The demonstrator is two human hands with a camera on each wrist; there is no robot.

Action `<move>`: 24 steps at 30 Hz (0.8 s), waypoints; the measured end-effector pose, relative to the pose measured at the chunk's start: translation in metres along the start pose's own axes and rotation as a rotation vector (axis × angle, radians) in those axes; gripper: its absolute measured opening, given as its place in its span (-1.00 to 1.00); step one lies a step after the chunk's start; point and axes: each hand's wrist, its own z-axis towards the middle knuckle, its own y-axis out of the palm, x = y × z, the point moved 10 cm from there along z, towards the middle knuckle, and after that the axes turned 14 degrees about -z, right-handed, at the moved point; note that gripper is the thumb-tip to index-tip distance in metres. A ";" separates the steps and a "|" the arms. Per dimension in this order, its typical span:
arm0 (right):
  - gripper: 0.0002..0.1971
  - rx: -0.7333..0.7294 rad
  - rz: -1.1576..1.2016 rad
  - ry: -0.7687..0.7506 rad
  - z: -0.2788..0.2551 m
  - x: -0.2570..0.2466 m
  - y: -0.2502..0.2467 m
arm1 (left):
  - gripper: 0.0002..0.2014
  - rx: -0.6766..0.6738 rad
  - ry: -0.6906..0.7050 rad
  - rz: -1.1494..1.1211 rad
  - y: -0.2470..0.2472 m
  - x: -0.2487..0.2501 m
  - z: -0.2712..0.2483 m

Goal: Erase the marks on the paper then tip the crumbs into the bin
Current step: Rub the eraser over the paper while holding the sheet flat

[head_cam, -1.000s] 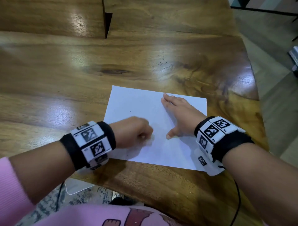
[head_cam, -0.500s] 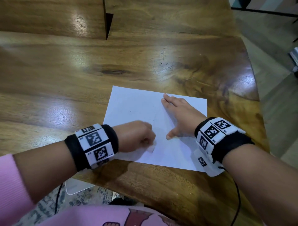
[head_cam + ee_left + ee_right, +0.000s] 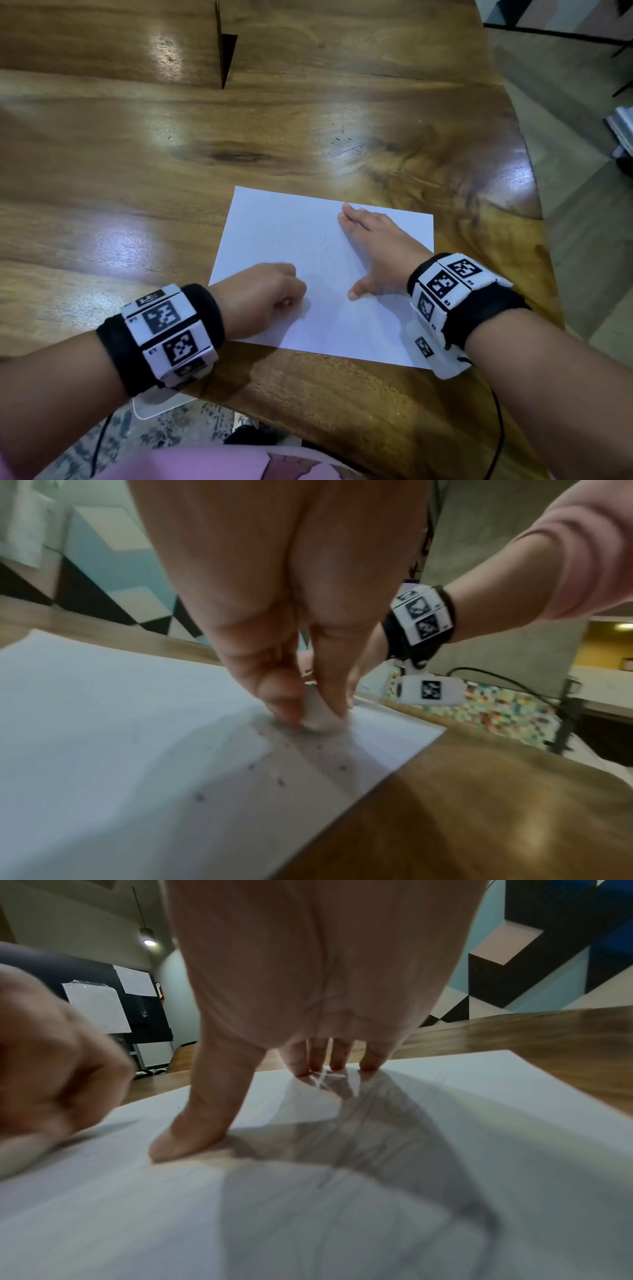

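A white sheet of paper (image 3: 308,240) lies flat on the wooden table (image 3: 171,171) near its front edge. My left hand (image 3: 267,298) is curled into a fist over the sheet's near-left part and pinches a small white eraser (image 3: 322,715) between thumb and fingers, its tip down on the paper (image 3: 103,723). Several dark eraser crumbs (image 3: 281,781) lie on the sheet around it. My right hand (image 3: 373,250) lies flat on the paper's right half, fingers (image 3: 318,1058) straight and thumb spread, pressing the paper (image 3: 308,1218) down. No bin is in view.
The table's curved right edge (image 3: 534,192) drops to a grey floor. A dark notch (image 3: 226,58) cuts into the tabletop at the back. A white object (image 3: 154,404) and a patterned rug show below the front edge. A cable (image 3: 496,428) hangs from my right wristband.
My left hand with the eraser has slid back and forth over the near part of the sheet, first toward me and right, now back to the left. The right hand has stayed put.
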 end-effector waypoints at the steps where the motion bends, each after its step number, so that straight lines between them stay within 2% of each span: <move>1: 0.22 0.001 0.004 0.000 0.000 0.000 0.000 | -0.85 -0.097 -0.011 0.003 0.011 0.000 -0.004; 3: 0.21 -0.001 0.009 -0.003 -0.001 0.000 -0.001 | -0.88 -0.200 -0.037 0.020 0.019 0.000 -0.005; 4: 0.21 0.001 0.009 -0.002 -0.001 0.000 -0.001 | -0.89 -0.173 -0.032 0.028 0.013 0.003 0.002; 7: 0.22 0.003 0.007 -0.002 -0.001 0.000 -0.001 | -0.88 0.054 -0.025 0.028 -0.012 0.014 0.028; 9: 0.22 0.004 0.014 0.000 0.000 0.000 -0.001 | -0.89 0.102 -0.011 0.029 -0.013 0.018 0.032; 13: 0.22 0.012 0.031 -0.002 0.000 0.001 -0.001 | -0.92 -0.182 0.046 0.046 0.025 0.020 0.008; 14: 0.22 0.016 0.040 -0.002 0.000 0.001 -0.001 | -0.94 -0.203 0.041 0.048 0.027 0.018 0.007; 15: 0.23 0.019 0.052 -0.002 0.000 0.001 -0.001 | -0.95 -0.177 0.028 0.032 0.022 0.017 0.009; 17: 0.25 0.023 0.098 0.023 0.000 0.004 0.000 | -0.95 -0.043 -0.022 -0.027 -0.001 0.014 0.021; 19: 0.27 0.037 0.157 0.074 -0.001 0.010 0.001 | -0.88 0.090 -0.091 -0.052 -0.025 0.006 0.032; 24: 0.26 0.063 0.142 0.084 -0.002 0.012 0.001 | -0.86 0.243 -0.149 -0.027 -0.059 -0.002 0.063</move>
